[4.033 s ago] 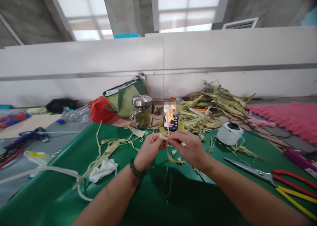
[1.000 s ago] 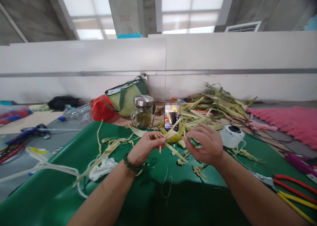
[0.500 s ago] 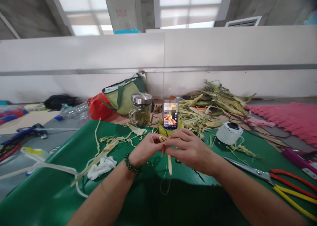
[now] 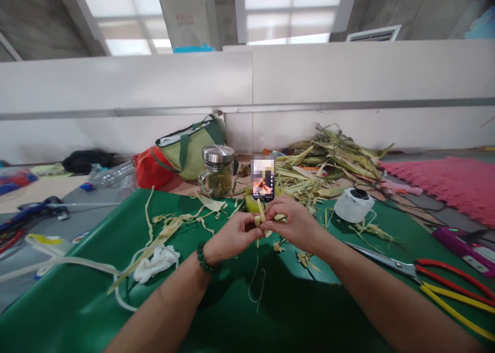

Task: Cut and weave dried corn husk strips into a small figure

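My left hand, with a green bead bracelet at its wrist, pinches a pale corn husk strip in front of me. My right hand closes its fingertips on the same husk strips from the other side. One strip sticks up between the hands and short ends show below them. Under the hands a thin thread hangs in a loop. Small husk pieces lie on the green mat by my right wrist. Just beyond the hands a phone stands upright with its screen lit.
Red-and-yellow-handled scissors and a white thread spool lie on the right. A glass mug stands behind, near a green bag. Corn husks are heaped at the back. Crumpled white cloth and husk strips lie left.
My right hand has drawn back slightly and turned, uncovering the strips between the fingers. One strip now points upward, and the small husk pieces on the mat have come into sight.
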### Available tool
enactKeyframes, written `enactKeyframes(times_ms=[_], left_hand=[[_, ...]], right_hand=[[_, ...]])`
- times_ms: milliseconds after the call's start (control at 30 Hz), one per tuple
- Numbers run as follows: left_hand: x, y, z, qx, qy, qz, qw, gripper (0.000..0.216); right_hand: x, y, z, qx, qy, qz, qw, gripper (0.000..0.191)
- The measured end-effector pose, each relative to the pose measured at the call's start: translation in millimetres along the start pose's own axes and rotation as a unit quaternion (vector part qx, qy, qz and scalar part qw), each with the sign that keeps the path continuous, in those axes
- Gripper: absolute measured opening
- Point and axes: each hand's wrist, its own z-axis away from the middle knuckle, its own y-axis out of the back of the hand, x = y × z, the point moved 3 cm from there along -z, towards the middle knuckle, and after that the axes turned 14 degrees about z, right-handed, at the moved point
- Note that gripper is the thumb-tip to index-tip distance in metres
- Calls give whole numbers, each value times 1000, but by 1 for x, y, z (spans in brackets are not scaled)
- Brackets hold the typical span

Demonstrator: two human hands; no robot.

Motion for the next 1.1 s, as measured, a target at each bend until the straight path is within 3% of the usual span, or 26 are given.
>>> enactKeyframes(times_ms=[200,333,467,567,633,767,967,1100], left_hand=[[-1,0,-1,-20,17,67,997,20],[-3,2,-3,7,24,75,997,25],[-3,9,-5,63,14,79,995,22],[-3,11,-6,83,11,97,992,22],[-3,11,-6,83,8,110,990,22],[-2,12,-4,110,3,131,985,23],[-3,12,-3,133,14,181,974,29],[-2,13,-3,121,19,164,979,28]], right_hand=[[-1,-1,2,22,11,84,996,16],[-2,0,1,45,46,96,993,13],[-9,15,3,146,123,107,976,14],[-12,22,8,201,125,185,954,12],[-11,19,9,185,105,204,955,12],[-6,8,8,129,82,111,982,15],[11,1,0,10,-67,-42,997,12],[4,13,-2,65,-5,-121,991,20]])
